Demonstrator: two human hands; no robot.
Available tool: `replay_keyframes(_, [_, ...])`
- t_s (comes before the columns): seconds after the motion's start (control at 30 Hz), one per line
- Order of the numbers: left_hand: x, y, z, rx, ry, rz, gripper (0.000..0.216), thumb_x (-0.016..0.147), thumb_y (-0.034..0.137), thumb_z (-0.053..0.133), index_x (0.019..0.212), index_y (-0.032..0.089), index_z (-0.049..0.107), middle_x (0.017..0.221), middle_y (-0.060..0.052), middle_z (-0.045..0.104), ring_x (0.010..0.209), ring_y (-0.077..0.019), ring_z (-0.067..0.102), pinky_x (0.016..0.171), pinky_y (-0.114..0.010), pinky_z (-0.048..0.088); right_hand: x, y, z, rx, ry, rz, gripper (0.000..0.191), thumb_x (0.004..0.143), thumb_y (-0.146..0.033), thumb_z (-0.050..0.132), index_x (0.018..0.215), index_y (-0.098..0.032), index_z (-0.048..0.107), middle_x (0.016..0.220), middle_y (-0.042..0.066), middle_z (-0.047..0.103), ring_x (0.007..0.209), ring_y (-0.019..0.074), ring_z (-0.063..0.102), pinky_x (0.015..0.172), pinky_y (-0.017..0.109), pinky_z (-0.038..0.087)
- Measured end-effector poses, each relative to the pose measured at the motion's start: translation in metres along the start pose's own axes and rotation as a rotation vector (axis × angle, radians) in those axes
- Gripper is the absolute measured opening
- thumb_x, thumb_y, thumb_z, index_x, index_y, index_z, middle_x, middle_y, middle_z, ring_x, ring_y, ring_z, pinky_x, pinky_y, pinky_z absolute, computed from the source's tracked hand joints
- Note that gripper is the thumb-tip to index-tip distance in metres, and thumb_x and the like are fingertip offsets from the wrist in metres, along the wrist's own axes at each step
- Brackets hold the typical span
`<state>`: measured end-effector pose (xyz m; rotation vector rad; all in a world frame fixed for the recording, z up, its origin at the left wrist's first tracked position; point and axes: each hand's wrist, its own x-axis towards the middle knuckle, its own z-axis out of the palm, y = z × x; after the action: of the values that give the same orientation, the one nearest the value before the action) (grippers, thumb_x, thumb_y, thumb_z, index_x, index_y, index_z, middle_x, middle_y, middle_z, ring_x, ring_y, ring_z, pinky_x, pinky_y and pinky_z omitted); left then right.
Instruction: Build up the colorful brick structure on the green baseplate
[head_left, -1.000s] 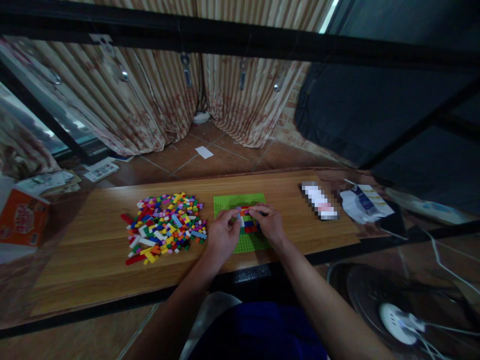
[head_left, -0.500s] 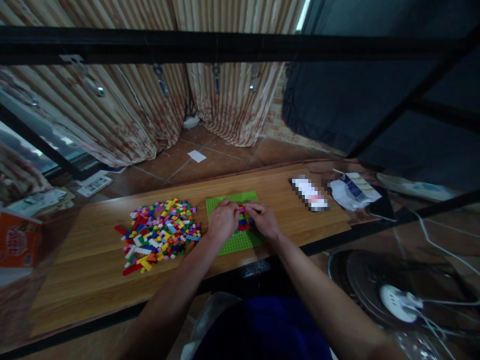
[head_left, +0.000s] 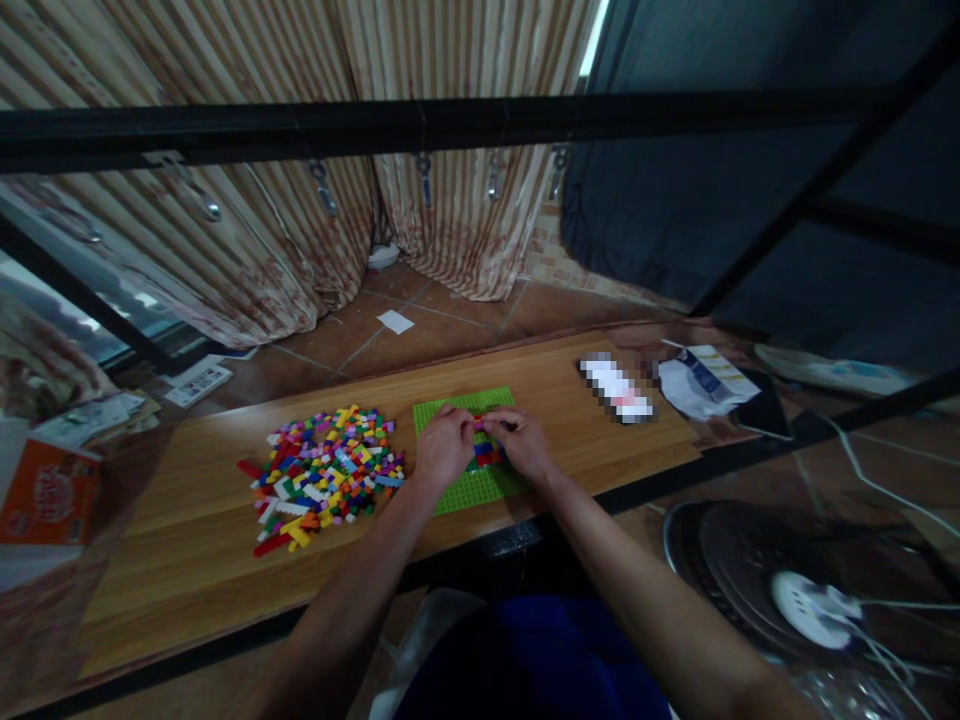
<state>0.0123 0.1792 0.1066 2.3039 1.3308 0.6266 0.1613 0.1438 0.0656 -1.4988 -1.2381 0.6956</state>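
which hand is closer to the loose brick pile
Left. The left hand is over the green baseplate, right of the loose brick pile; the right hand is farther right, past the build.

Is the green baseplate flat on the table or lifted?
Flat: the baseplate rests on the table, left hand and right hand on its brick stack.

Wood-grain table [head_left: 187,540] runs across the view. Floor [head_left: 435,335]: brown tiles, with one white paper [head_left: 395,321] lying on it. Behind are striped beige curtains [head_left: 300,230], stained reddish toward the hem and hung from clips. To their right is a strip of brick wall [head_left: 546,262], then a dark cloth [head_left: 675,220]. A black bar [head_left: 450,122] crosses the upper view. Window [head_left: 67,300] at far left lets in daylight. There is a thin bright slit [head_left: 592,35] at top. Fan [head_left: 757,575] on the floor, lower right. Room dim overall.
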Motion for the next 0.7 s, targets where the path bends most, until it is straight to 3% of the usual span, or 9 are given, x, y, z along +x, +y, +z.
replay_keyframes(0.17, [-0.011, -0.017, -0.003, -0.238, 0.090, -0.107, 0.024, 0.085, 0.011, 0.048, 0.092, 0.019, 0.069, 0.093, -0.005, 0.069, 0.085, -0.0170, 0.065, 0.082, -0.030, 0.051, -0.001, 0.000, -0.003, 0.078, 0.129, 0.040, 0.017, 0.076, -0.036, 0.067, 0.082, -0.023, 0.076, 0.093, 0.004, 0.072, 0.097, 0.0209, 0.063, 0.093, 0.038, 0.045])
replay_keyframes(0.3, [-0.034, -0.022, -0.009, -0.367, 0.146, -0.149, 0.020, 0.086, 0.016, 0.051, 0.097, 0.019, 0.067, 0.093, -0.005, 0.070, 0.080, -0.0159, 0.066, 0.075, -0.028, 0.052, -0.012, -0.020, -0.005, 0.126, 0.185, 0.006, 0.016, 0.080, -0.036, 0.064, 0.082, -0.024, 0.075, 0.090, 0.005, 0.072, 0.088, 0.0201, 0.065, 0.086, 0.036, 0.049])
replay_keyframes(0.47, [-0.084, -0.021, -0.014, -0.446, 0.219, -0.183, 0.021, 0.088, 0.021, 0.050, 0.102, 0.020, 0.065, 0.095, -0.005, 0.070, 0.085, -0.0159, 0.066, 0.078, -0.029, 0.053, -0.048, -0.050, 0.017, 0.041, -0.029, -0.075, 0.017, 0.084, -0.034, 0.060, 0.087, -0.025, 0.074, 0.089, 0.004, 0.073, 0.083, 0.0189, 0.066, 0.077, 0.032, 0.051])
replay_keyframes(0.7, [-0.158, -0.044, -0.025, -0.294, 0.245, -0.216, 0.017, 0.090, 0.021, 0.049, 0.096, 0.021, 0.064, 0.094, -0.005, 0.070, 0.089, -0.0175, 0.066, 0.081, -0.029, 0.053, -0.075, -0.049, 0.064, -0.198, -0.330, -0.114, 0.019, 0.087, -0.024, 0.056, 0.084, -0.027, 0.074, 0.085, 0.003, 0.072, 0.078, 0.0179, 0.065, 0.073, 0.030, 0.048])
